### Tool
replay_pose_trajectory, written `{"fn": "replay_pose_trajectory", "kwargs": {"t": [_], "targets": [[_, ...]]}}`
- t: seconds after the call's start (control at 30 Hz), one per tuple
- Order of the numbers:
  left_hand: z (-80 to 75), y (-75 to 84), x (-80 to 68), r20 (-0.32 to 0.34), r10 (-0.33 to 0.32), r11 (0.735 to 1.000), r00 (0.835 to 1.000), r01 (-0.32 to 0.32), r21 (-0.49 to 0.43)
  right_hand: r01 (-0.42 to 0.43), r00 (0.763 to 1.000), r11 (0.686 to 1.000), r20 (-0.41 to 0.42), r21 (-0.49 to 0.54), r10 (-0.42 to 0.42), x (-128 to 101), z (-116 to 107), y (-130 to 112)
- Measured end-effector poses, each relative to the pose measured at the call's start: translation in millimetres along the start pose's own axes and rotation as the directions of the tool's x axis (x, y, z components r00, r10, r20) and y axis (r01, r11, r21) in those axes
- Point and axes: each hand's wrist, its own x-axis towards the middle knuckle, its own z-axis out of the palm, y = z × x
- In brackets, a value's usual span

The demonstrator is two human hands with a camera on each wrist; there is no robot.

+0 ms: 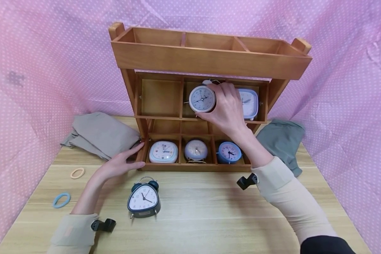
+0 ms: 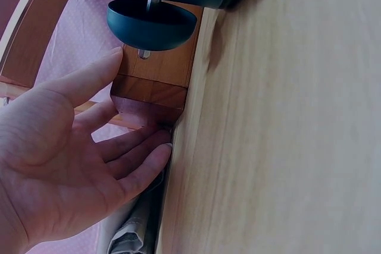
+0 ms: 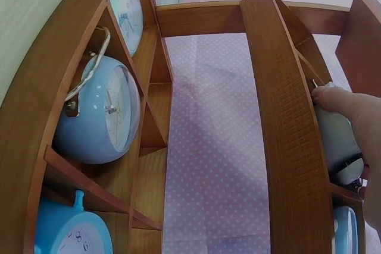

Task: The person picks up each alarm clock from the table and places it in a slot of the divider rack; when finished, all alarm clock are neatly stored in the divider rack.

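My right hand point(image 1: 227, 106) grips a round white twin-bell alarm clock point(image 1: 202, 99) at the middle compartment of the rack's middle shelf, thumb below and fingers over its top. In the right wrist view, that hand's thumb point(image 3: 336, 100) presses the clock's white body point(image 3: 338, 138); its dial faces away there. My left hand point(image 1: 122, 163) rests against the lower left end of the wooden rack point(image 1: 209, 62), thumb and fingers extended and spread. Near that hand, a dark teal triangular alarm clock point(image 1: 143, 198) stands on the table; its bell point(image 2: 152, 25) shows large in the left wrist view.
A lavender rectangular clock point(image 1: 250, 103) sits right of the gripped one. Below are a pale blue clock point(image 1: 163, 152), a round lavender-blue clock point(image 1: 195, 150) and a blue clock point(image 1: 229, 152). Folded cloths point(image 1: 103, 134) flank the rack. Beige point(image 1: 77, 173) and blue point(image 1: 61, 200) rings lie left.
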Motion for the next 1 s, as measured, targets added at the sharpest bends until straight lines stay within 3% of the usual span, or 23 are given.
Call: {"fn": "replay_pose_trajectory", "kwargs": {"t": [0.57, 1.0], "targets": [[0.0, 1.3, 0.4, 0.003, -0.002, 1.0, 1.0, 0.002, -0.01, -0.038, 0.998, 0.999, 0.059, -0.024, 0.039, -1.0, 6.4, 1.3], [-0.8, 1.6, -1.2, 0.004, -0.007, 1.0, 1.0, 0.007, -0.016, -0.017, 0.999, 0.997, 0.041, -0.069, 0.02, -2.5, 6.3, -0.6]]}}
